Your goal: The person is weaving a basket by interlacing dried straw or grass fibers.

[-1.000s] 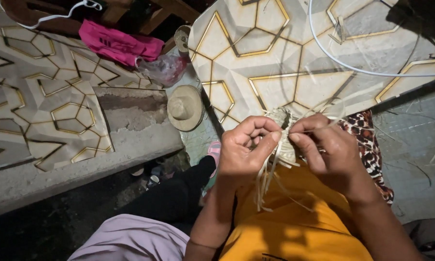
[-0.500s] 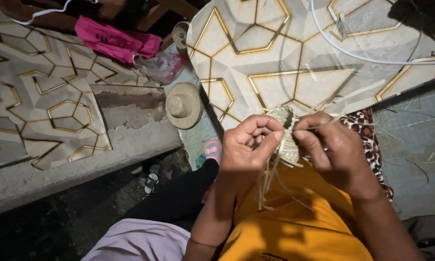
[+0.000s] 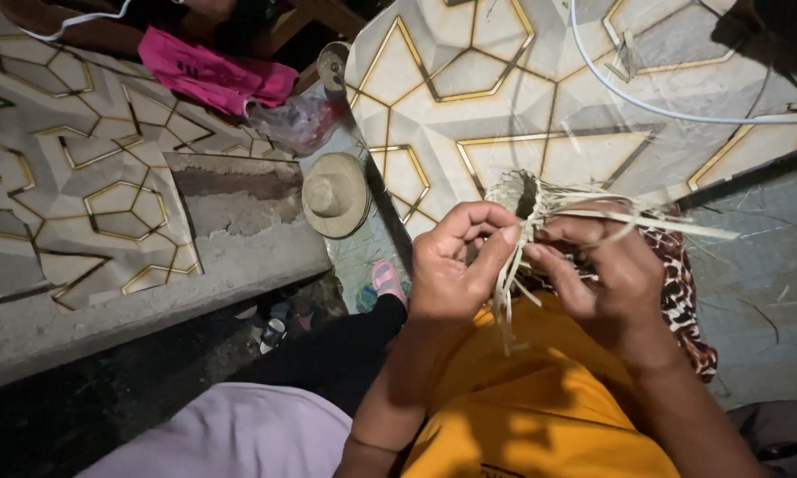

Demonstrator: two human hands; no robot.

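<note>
Landmark: straw hat (image 3: pixel 334 195), lying brim-down on the floor.

Up-left of the hat: pink cloth (image 3: pixel 212 75), with a crumpled clear plastic bag (image 3: pixel 296 119) between cloth and hat. Left of the hat: patterned panel (image 3: pixel 80 195), grey with gold lines. Below-right of the hat: small pink sandal (image 3: pixel 385 279) on the floor.

Right of the hat, lower: left hand (image 3: pixel 456 265), fingers curled, thumb and forefinger pinched together on pale straw strips (image 3: pixel 504 301) that hang down from it.

Touching the hand's upper right: small woven straw piece (image 3: pixel 518 193), part-finished, open weave, held up over the lap well right of the hat. Loose strips stick out from it to the right.

Next right: right hand (image 3: pixel 602 270), grip closed on the same weaving, fingertips meeting the left hand's at the strips.

Below both hands: orange garment (image 3: pixel 540 416). Right of the right hand: leopard-print cloth (image 3: pixel 681 292). Far up-right of the hat: white cable (image 3: pixel 646 106) curving across a second patterned panel.
</note>
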